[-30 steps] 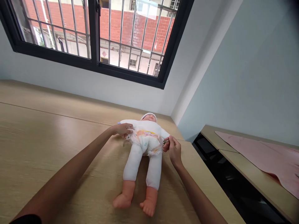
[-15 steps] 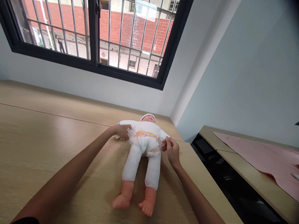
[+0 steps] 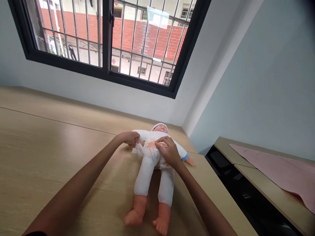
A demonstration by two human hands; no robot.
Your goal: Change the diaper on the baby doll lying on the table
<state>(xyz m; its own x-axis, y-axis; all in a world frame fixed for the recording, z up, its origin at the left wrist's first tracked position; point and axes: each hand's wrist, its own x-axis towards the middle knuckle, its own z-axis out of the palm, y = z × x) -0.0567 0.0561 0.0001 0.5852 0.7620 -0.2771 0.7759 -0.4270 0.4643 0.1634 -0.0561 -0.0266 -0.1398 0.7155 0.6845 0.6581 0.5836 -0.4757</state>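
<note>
A baby doll [image 3: 144, 175] in white clothes and a white cap lies on its back on the wooden table, feet toward me. Around its hips is a disposable diaper [image 3: 153, 151] with an orange and yellow print at the waist. My left hand [image 3: 131, 138] is closed in a pinch on the diaper's side edge, pulling it out from the doll's hip. Across the doll's belly lies my right hand [image 3: 168, 151], its fingers bent over the printed waistband and apart. It hides part of the diaper's front.
The table [image 3: 61, 157] runs back to the wall under a barred window [image 3: 142, 42]. On the right, past a dark gap, another wooden surface [image 3: 248, 160] carries a pink cloth [image 3: 278, 170].
My right hand has moved from the diaper's right side inward onto the front waistband. My left hand keeps its pinch on the left side. The camera view has shifted slightly.
</note>
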